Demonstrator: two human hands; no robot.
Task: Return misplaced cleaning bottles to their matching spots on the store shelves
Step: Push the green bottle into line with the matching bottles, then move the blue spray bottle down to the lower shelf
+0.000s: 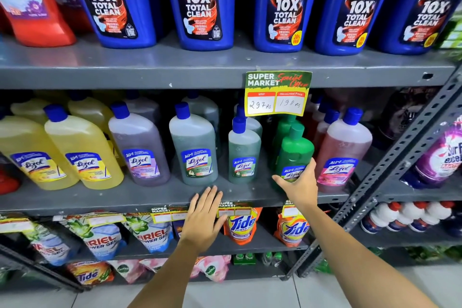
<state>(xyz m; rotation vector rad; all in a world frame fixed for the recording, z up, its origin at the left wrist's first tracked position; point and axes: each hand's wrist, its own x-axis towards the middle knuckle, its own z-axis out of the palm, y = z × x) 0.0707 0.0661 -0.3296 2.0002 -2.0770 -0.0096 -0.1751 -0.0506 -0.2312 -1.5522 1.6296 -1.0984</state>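
Observation:
A solid green Lizol bottle stands on the middle grey shelf, between a small grey-green Lizol bottle and a pink one. My right hand wraps its lower label, thumb on the left and fingers on the right. Another green bottle stands right behind it. My left hand hovers flat, fingers together, in front of the shelf edge below a large grey-green Lizol bottle, holding nothing. Further left stand a purple bottle and yellow Lizol bottles.
Blue Harpic bottles fill the top shelf, with a red bottle at its left. A yellow price tag hangs over the green bottles. Tide and Ariel pouches hang below. A slanted metal upright stands at the right.

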